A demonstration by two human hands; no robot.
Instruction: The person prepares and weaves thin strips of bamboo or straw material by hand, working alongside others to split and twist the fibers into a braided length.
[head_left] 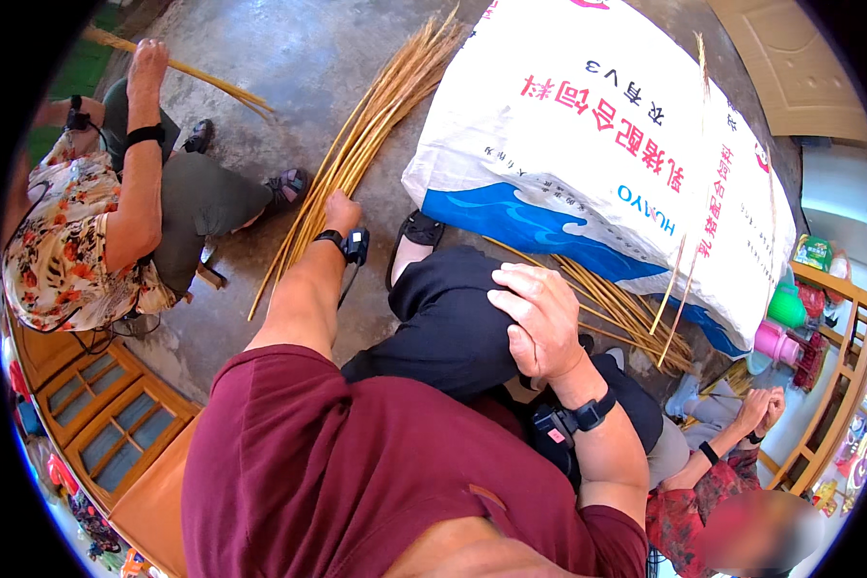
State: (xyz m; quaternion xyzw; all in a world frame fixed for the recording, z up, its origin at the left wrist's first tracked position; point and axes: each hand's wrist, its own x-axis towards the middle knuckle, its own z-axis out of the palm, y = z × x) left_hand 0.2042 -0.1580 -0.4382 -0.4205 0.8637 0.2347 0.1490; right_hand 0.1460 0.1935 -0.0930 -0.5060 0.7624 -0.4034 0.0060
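Note:
A long bundle of dry golden straw stalks (376, 111) lies on the floor ahead, its feathery heads pointing away from me. My left hand (342, 210) reaches down to the bundle's right edge, its fingers curled around some stalks. Over my dark-trousered knee rests my right hand (539, 323), fingers stretched out and holding nothing. A big white and blue woven sack (588, 125) is spread out in front of me. A few loose stalks (686, 231) lie on it at the right, and more stalks (636, 313) stick out beneath its near edge.
At the left a seated person in a floral shirt (87, 236) holds a few stalks (223, 85). Another person in a red patterned top (679, 506) sits at the lower right. A wooden cabinet (116, 424) stands at the left, and a wooden shelf frame (843, 347) with household goods at the right.

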